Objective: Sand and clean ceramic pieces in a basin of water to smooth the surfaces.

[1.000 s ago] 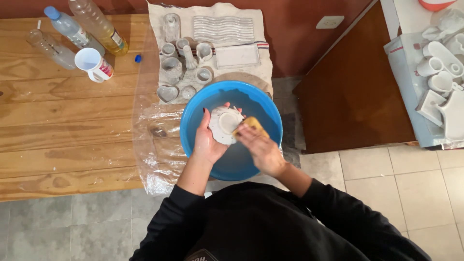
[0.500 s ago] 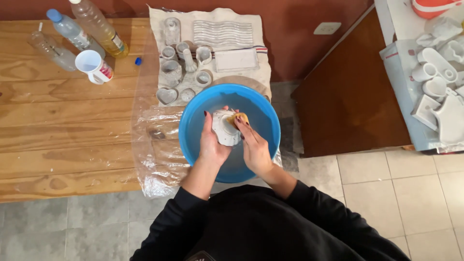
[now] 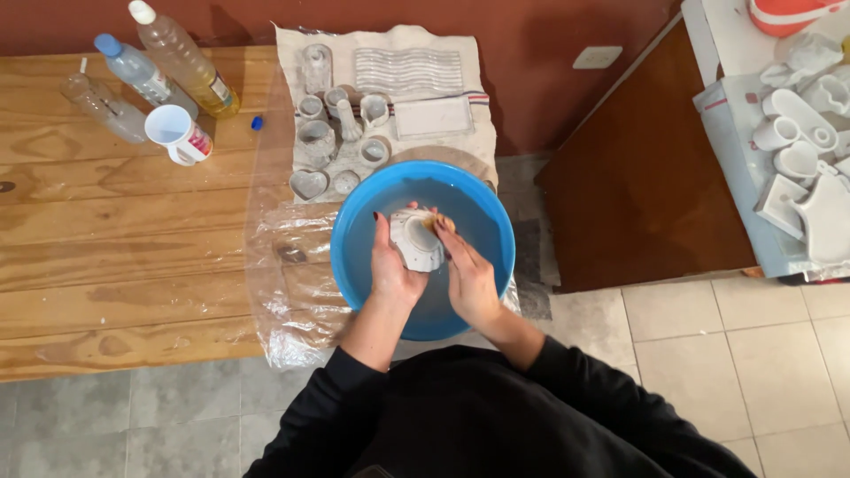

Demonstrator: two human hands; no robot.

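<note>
Left hand [image 3: 391, 265] gripped a small white clay piece [image 3: 416, 240] from below and behind, fingers wrapped round its side, held over the blue basin [image 3: 354, 257] — not resting in it. Right hand [image 3: 470, 276] was pinched on a small yellowish sponge [image 3: 443, 223], pressed against the piece's upper right edge. Both forearms came in from the bottom of the view in black sleeves and met over the basin's middle, wrists bent slightly inward.

Risks, as a judgement: the piece looked wet and thin-walled, so too much sponge pressure could chip or crack an edge. A slick grip could also let it slip into the basin — a knock on the hard rim would likely break it. Whether water stood in the basin was hard to tell.

The basin sat at the near edge of the wooden table [image 3: 106, 248], partly on a clear plastic sheet [image 3: 292, 292]; it overhung the edge a little, so a push could tip it. More small white pieces [image 3: 316, 142] lay on a cloth [image 3: 416, 53] just behind the basin, close enough for an elbow or splash to reach. Bottles [image 3: 133, 71] and a cup [image 3: 177, 134] stood well apart to the left.
</note>
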